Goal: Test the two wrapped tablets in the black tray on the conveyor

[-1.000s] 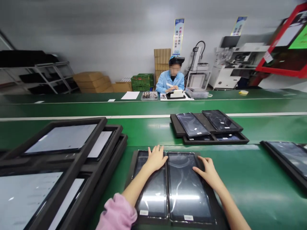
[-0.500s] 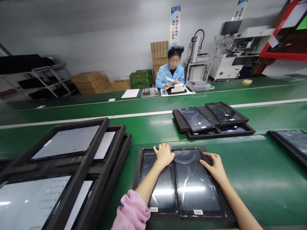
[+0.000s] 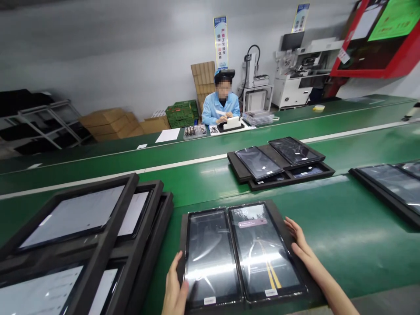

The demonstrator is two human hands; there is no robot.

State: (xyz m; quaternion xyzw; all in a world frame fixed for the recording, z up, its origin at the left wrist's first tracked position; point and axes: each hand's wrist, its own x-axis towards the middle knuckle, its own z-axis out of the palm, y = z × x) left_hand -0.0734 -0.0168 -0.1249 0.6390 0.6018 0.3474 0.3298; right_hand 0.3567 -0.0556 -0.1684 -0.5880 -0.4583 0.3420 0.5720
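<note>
Two film-covered tablets lie side by side on a black foam tray in front of me. The left tablet (image 3: 211,253) has a dark screen; the right tablet (image 3: 262,245) is lit, with a clock and a road picture. My left hand (image 3: 175,282) rests at the tray's left edge, its thumb near the left tablet's lower corner. At the right edge of the tray (image 3: 278,218) is my right hand (image 3: 302,245), fingers spread along the side. Both hands are open.
Stacked foam trays (image 3: 131,183) with lit tablets stand at the left. Beyond lie more tablets on trays (image 3: 252,183), and another tray (image 3: 370,188) at the right. Across the green bench (image 3: 197,170), a person in blue (image 3: 221,107) handles small items beside a parts box (image 3: 195,132).
The right tablet's screen has lit up. My left hand has left the tablets' top edge for the tray's left side. My right hand has moved slightly down the right side. The view has shifted.
</note>
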